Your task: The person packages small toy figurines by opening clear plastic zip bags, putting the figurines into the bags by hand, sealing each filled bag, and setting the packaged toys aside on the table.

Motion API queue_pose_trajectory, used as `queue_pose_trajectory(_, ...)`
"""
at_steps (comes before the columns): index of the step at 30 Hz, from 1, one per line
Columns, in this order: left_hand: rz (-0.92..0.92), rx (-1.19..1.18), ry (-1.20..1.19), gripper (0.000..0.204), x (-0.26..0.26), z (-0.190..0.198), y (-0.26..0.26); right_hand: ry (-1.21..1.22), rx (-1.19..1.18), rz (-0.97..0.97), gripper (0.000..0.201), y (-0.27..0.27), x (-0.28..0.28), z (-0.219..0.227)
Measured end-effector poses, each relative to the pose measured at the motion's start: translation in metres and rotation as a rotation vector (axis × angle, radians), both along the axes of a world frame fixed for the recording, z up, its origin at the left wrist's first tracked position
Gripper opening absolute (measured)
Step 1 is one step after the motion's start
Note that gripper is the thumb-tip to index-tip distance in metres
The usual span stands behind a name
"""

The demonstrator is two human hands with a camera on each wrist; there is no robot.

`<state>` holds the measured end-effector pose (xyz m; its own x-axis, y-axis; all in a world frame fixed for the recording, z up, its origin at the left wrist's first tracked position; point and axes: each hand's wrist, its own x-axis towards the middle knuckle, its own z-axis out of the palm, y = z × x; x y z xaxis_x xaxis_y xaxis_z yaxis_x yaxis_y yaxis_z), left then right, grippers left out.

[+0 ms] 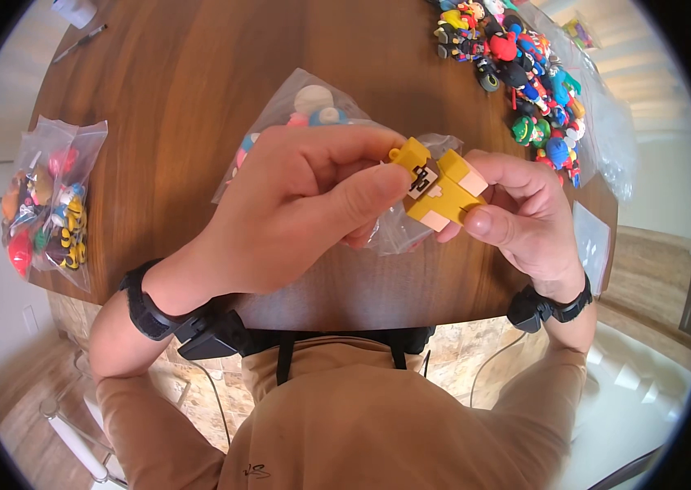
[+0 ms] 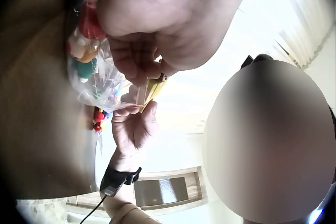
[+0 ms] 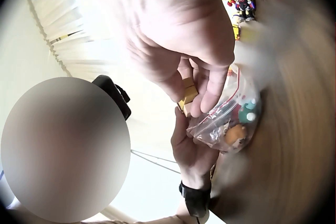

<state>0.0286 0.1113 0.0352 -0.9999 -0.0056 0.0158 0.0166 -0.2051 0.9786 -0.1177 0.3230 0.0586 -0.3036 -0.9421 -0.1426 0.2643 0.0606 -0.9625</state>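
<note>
Between both hands is a yellow blocky toy figurine (image 1: 454, 186) with a pixel-style face, pale pink patches and a small loop on its head. My left hand (image 1: 292, 208) pinches the head end between thumb and fingers, covering part of it. At the other end, my right hand (image 1: 535, 216) grips the limbs with thumb and fingers. Behind and below the hands lies a clear zip bag (image 1: 394, 235) of colourful rubber figurines, partly hidden by the left hand. In the right wrist view, the yellow figurine (image 3: 188, 94) shows between the fingertips, overlapping the bag.
A second clear bag (image 1: 55, 200) of figurines rests at the table's left edge. Many loose figurines (image 1: 537, 90) are heaped at the back right, beside empty-looking plastic bags (image 1: 611, 139). A pen (image 1: 80, 43) lies far left on the wooden table (image 1: 190, 73).
</note>
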Motion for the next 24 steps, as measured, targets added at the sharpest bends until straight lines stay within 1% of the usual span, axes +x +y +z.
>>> queue_pose_trajectory(9,-0.032,0.154,-0.039,0.042,-0.001,-0.002,-0.001,-0.078,0.009,-0.002,0.036,0.000,0.000,-0.003)
queue_pose_trajectory(13,-0.007,0.205,-0.060,0.039,0.000,0.004,0.002,-0.110,0.006,-0.007,0.036,0.001,0.000,-0.002)
queue_pose_trajectory(15,0.031,0.020,-0.065,0.025,0.003,0.012,0.002,-0.089,-0.064,-0.046,0.037,0.005,0.000,0.002)
queue_pose_trajectory(16,0.032,0.020,-0.065,0.025,0.002,0.011,0.001,-0.089,-0.065,-0.046,0.037,0.009,-0.002,0.008)
queue_pose_trajectory(18,0.017,-0.158,0.031,0.011,0.003,0.008,-0.001,-0.105,-0.217,-0.233,0.038,0.022,-0.010,0.022)
queue_pose_trajectory(19,0.020,-0.155,0.031,0.011,0.004,0.008,-0.001,-0.104,-0.214,-0.230,0.038,0.031,-0.014,0.024)
queue_pose_trajectory(21,0.114,-0.245,-0.121,0.011,0.005,0.011,0.000,0.212,-0.181,-0.242,0.038,0.044,-0.020,0.030)
queue_pose_trajectory(22,0.114,-0.245,-0.120,0.011,0.005,0.011,0.000,0.213,-0.181,-0.241,0.038,0.046,-0.019,0.028)
queue_pose_trajectory(24,0.178,-0.353,-0.070,0.008,0.006,0.011,0.001,0.763,-0.122,-0.143,0.032,0.042,-0.010,0.026)
